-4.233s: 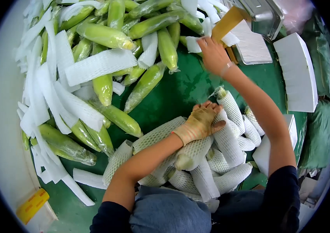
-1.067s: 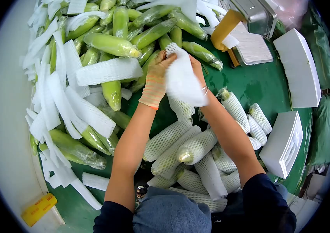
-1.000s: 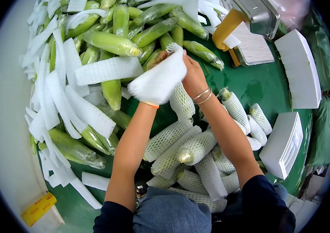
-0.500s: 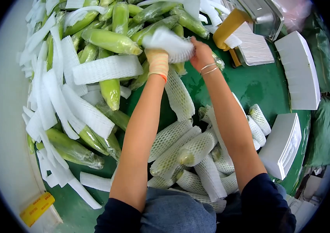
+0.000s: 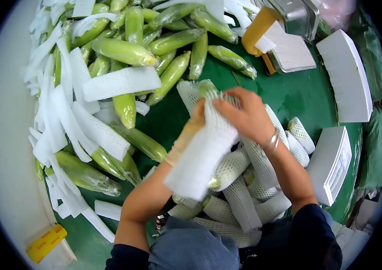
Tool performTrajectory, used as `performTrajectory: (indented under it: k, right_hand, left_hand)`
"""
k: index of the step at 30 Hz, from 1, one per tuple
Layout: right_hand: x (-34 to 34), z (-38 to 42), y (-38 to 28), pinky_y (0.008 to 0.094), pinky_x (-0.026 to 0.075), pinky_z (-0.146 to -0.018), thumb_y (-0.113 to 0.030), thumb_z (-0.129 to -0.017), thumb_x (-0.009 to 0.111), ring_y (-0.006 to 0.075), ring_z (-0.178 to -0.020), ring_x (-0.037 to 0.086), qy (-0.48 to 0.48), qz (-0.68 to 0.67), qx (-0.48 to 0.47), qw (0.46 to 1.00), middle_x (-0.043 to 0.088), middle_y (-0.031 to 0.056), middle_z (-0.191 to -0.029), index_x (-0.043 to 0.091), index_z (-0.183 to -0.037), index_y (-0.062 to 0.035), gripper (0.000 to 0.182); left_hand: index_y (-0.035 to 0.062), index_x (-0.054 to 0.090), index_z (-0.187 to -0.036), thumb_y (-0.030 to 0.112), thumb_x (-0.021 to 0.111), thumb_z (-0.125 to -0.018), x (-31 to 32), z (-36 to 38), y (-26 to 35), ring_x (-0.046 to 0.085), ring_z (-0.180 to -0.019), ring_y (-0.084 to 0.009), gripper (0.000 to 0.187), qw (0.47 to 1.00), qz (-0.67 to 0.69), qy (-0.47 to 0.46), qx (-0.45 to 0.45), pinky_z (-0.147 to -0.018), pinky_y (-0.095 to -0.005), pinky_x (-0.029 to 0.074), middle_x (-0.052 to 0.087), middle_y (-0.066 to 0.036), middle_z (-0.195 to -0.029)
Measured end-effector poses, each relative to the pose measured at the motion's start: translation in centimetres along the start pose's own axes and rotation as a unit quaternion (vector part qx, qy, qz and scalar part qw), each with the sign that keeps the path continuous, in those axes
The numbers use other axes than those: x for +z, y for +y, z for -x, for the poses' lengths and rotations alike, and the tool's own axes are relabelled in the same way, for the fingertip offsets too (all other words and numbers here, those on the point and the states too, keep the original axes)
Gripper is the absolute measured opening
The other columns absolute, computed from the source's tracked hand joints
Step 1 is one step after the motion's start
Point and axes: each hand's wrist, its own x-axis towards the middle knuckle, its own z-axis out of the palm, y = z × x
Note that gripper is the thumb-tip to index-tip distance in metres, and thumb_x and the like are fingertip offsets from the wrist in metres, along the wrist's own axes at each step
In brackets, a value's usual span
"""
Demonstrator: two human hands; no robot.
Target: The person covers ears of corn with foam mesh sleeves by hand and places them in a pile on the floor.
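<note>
A white foam net sleeve [image 5: 204,153] hangs down toward my lap, with the green end of a wrapped corn cob [image 5: 207,87] at its top. My right hand [image 5: 244,112] pinches the sleeve's upper edge beside that end. My left hand [image 5: 191,128], partly behind the sleeve, is closed around the sleeve and cob from the left. Below them lie several corn cobs in foam net sleeves [image 5: 241,204]. Film-wrapped green corn cobs [image 5: 123,51] are heaped at the upper left, with flat white foam sleeves [image 5: 121,83] over them.
A metal scale [image 5: 292,54] with a yellow tape roll [image 5: 259,31] stands at the upper right. White foam boxes [image 5: 346,78] line the right side. A yellow roll [image 5: 46,243] lies at the lower left of the green table [image 5: 83,234].
Both hands have come down toward my body from the corn heap. The blurred white sleeve now hangs lengthwise with a cob end showing at its top.
</note>
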Motion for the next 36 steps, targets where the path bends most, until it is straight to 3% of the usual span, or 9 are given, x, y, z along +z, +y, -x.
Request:
performTrajectory:
  k: [6,10,13,19,21,26,28,31,36]
  right_hand:
    - [1.8,-11.2,3.7,0.0324,0.045,-0.058,-0.025,-0.072,0.067,0.0197,-0.058,0.057,0.09,-0.191,0.089,0.974,0.062,0.0139,-0.067,0.062,-0.077,0.0105,0.037]
    - [3.6,-17.3,6.7,0.0348,0.043,-0.053,-0.015,-0.072,0.064,0.0237,-0.055,0.056,0.205,-0.414,0.205,0.863,0.057,0.0107,-0.058,0.059,-0.064,0.0061,0.023]
    - [8.1,-21.8,15.7,0.0381,0.047,-0.061,-0.018,-0.076,0.058,0.0293,-0.072,0.061,0.135,0.004,0.098,0.986,0.063,0.0148,-0.076,0.063,-0.076,0.0022,0.021]
    - [12.6,-20.4,23.6,0.0365,0.047,-0.083,-0.032,-0.08,0.056,0.0285,-0.096,0.062,0.097,-0.192,0.283,0.935,0.064,0.0161,-0.105,0.063,-0.099,-0.0012,0.037]
    - [9.6,-15.9,17.9,0.038,0.05,-0.079,-0.04,-0.084,0.053,0.0228,-0.09,0.063,0.097,-0.701,0.323,0.628,0.065,0.008,-0.101,0.06,-0.109,-0.0092,0.04]
    - [3.2,-8.1,15.6,0.0401,0.05,-0.071,-0.037,-0.089,0.044,0.0239,-0.081,0.062,-0.143,-0.666,0.312,0.662,0.065,0.0044,-0.095,0.056,-0.111,-0.0123,0.035]
    - [-0.5,-3.5,12.5,0.0393,0.05,-0.07,-0.034,-0.088,0.047,0.0251,-0.078,0.062,-0.155,-0.641,0.239,0.712,0.065,0.0066,-0.091,0.057,-0.109,-0.0099,0.034]
    - [-4.0,-6.9,14.5,0.0395,0.05,-0.072,-0.029,-0.081,0.056,0.0306,-0.077,0.062,-0.229,0.126,0.007,0.965,0.064,0.014,-0.084,0.057,-0.106,-0.0033,0.036]
    - [-7.9,-19.1,18.2,0.0332,0.051,-0.053,-0.055,-0.068,0.071,0.0272,-0.079,0.063,0.346,-0.011,0.238,0.907,0.06,0.0231,-0.085,0.043,-0.103,0.009,0.078]
  left_hand:
    - [0.0134,0.036,-0.136,0.036,0.034,-0.092,7.7,-0.9,6.0,0.029,-0.131,-0.022,0.049,0.97,-0.193,0.13,0.075,-0.109,-0.0362,0.023,0.033,-0.009,-0.142]
    - [0.0126,0.056,-0.113,0.028,0.046,-0.087,7.8,-9.7,12.7,0.052,-0.109,-0.0239,0.031,0.222,-0.935,0.195,0.195,-0.086,-0.0332,0.041,0.054,-0.012,-0.12]
    - [0.0096,0.066,-0.099,0.025,0.05,-0.085,5.1,-13.0,14.4,0.061,-0.097,-0.0299,0.026,0.014,-0.977,0.173,0.127,-0.077,-0.0351,0.049,0.063,-0.017,-0.104]
    - [0.0035,0.063,-0.087,0.034,0.051,-0.085,7.8,-10.9,8.6,0.06,-0.09,-0.0371,0.033,0.312,-0.793,0.462,0.246,-0.076,-0.0418,0.048,0.064,-0.02,-0.091]
    - [0.003,0.061,-0.09,0.035,0.053,-0.086,6.3,-11.3,8.6,0.059,-0.079,-0.0378,0.033,0.231,-0.785,0.273,0.507,-0.071,-0.0423,0.047,0.063,-0.02,-0.087]
    - [0.0071,0.039,-0.131,0.06,0.058,-0.076,12.8,-4.9,3.5,0.056,-0.102,-0.0283,0.078,0.642,-0.753,-0.095,0.111,-0.088,-0.0315,0.044,0.058,-0.015,-0.11]
    - [0.0053,0.034,-0.133,0.058,0.073,-0.061,14.9,-1.1,0.7,0.058,-0.1,-0.0306,0.097,0.372,-0.876,-0.189,0.243,-0.085,-0.0359,0.047,0.057,-0.016,-0.109]
    - [0.0025,0.037,-0.128,0.039,0.078,-0.061,14.8,3.9,-2.6,0.06,-0.094,-0.0334,0.086,0.448,-0.884,-0.105,0.08,-0.084,-0.0386,0.047,0.059,-0.018,-0.106]
    - [0.0012,0.04,-0.126,0.045,0.072,-0.066,10.6,8.9,-1.8,0.062,-0.091,-0.0342,0.08,0.365,-0.924,0.118,-0.005,-0.081,-0.0385,0.049,0.06,-0.02,-0.105]
